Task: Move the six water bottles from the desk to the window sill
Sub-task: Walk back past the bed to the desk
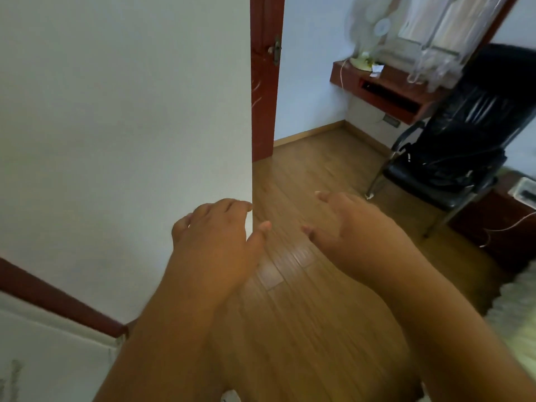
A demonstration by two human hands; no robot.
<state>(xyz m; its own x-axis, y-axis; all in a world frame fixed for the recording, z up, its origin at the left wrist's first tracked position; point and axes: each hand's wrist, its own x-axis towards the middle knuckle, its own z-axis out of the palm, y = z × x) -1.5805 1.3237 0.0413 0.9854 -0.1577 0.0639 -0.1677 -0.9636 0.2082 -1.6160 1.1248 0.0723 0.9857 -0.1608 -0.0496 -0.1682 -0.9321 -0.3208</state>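
Note:
My left hand (216, 237) and my right hand (352, 221) are both held out in front of me over the wooden floor, fingers relaxed, holding nothing. The left hand is level with the corner of a white wall. At the far upper right, clear plastic bottles (435, 60) stand blurred on a red-brown ledge (377, 88) under a window. The desk is not in view.
A white wall (124, 126) fills the left. A red-brown door frame (265, 82) stands behind its corner. A black chair (458, 146) stands at the right, a white fan (368, 33) on the ledge, a dark cabinet (499, 224) with a cable at the right edge.

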